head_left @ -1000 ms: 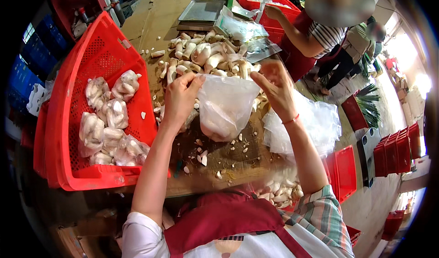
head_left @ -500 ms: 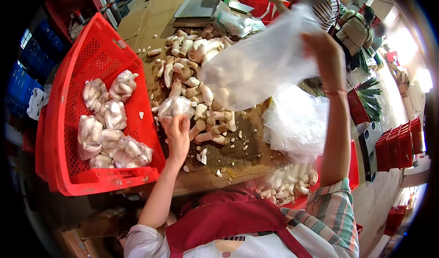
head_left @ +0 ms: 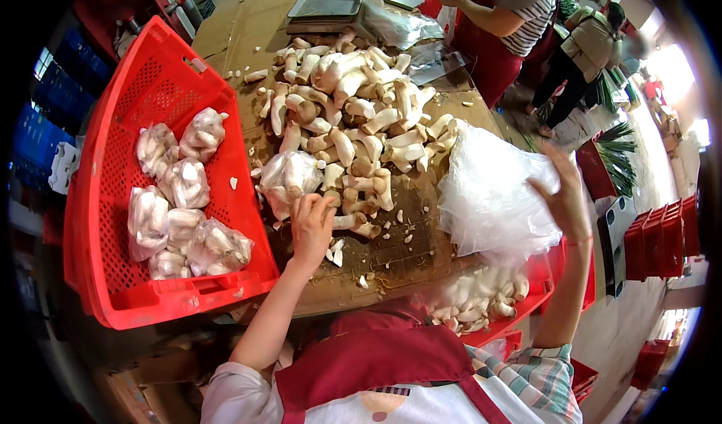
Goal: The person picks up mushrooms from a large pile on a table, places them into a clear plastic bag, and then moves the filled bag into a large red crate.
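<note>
My left hand (head_left: 311, 227) is at the near edge of a loose pile of king oyster mushrooms (head_left: 368, 116), its fingers curled. Just beyond it sits a filled clear bag of mushrooms (head_left: 292, 177). A brown mushroom cap shows by the fingertips; what the fingers hold, if anything, is hidden. My right hand (head_left: 562, 198) is at the right side of a stack of clear plastic bags (head_left: 489, 191), thumb and fingers apart. Whether it touches the stack I cannot tell.
A red crate (head_left: 124, 274) at left holds several bagged mushroom portions. More mushrooms lie in a red crate (head_left: 543, 285) below the bag stack. A scale (head_left: 327, 1) stands at the back. Another person (head_left: 519, 29) works at far right. Mushroom scraps litter the table.
The large clear bag raised in my right hand is no longer held up. My right hand has dropped to the bag stack. My left hand has shifted slightly right, off the filled bag's near side.
</note>
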`<state>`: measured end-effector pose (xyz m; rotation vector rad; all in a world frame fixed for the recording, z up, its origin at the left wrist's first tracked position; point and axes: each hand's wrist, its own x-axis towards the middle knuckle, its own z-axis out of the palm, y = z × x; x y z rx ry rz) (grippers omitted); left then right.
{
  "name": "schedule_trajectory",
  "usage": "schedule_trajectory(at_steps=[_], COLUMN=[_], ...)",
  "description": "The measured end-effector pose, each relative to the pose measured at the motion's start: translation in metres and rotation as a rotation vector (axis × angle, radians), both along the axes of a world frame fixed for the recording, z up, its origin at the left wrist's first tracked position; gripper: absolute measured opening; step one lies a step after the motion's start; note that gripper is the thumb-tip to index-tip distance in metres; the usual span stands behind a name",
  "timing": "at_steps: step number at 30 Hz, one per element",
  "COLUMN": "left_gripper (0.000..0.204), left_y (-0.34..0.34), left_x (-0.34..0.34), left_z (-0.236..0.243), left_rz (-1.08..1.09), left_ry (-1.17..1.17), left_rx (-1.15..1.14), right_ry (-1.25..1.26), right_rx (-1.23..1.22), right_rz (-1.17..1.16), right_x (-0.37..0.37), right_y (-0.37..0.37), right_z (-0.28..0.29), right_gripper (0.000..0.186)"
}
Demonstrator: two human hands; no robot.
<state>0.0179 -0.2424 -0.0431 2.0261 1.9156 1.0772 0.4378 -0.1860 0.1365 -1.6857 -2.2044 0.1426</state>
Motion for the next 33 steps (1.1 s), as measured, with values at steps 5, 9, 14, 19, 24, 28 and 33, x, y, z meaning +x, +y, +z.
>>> schedule_trajectory(at_steps=[5, 9, 14, 19, 24, 28, 33], left_gripper=[0.033, 0.04, 0.037, 0.038, 0.04, 0.035, 0.029], left_y=[0.029, 0.037, 0.023, -0.018, -0.017, -0.014, -0.025], left_x=[0.025, 0.025, 0.026, 0.008, 0.015, 0.011, -0.01], left_z=[-0.004, -0.012, 0.004, -0.017, -0.026, -0.027, -0.014], left_rz=[-0.001, 0.018, -0.051, -0.087, -0.106, -0.062, 0.161], left_ry=[0.198, 0.203, 0.134, 0.151, 0.329, 0.136, -0.254], left_rx=[-0.152, -0.199, 0.007, -0.082, -0.082, -0.06, -0.148], right_ry=[-0.427, -0.466, -0.322, -0.328, 0.076, 0.187, 0.082], right_rx=[-0.342, -0.387, -0.358, -0.431, 0.37, 0.125, 0.015], right_rz=[-0.277, -0.389, -0.311, -0.273, -0.072, 0.32, 0.322], right_x=[-0.01, 0.027, 0.058, 0.036, -0.078, -0.153, -0.214], right_y=[0.011, 0.044, 0.054, 0.06, 0.022, -0.009, -0.046], right_z=[-0.091, -0.182, -0.224, -0.126, -0.054, -0.125, -0.207], right_gripper=[0.073, 0.068, 0.081, 0.053, 0.012, 0.006, 0.029])
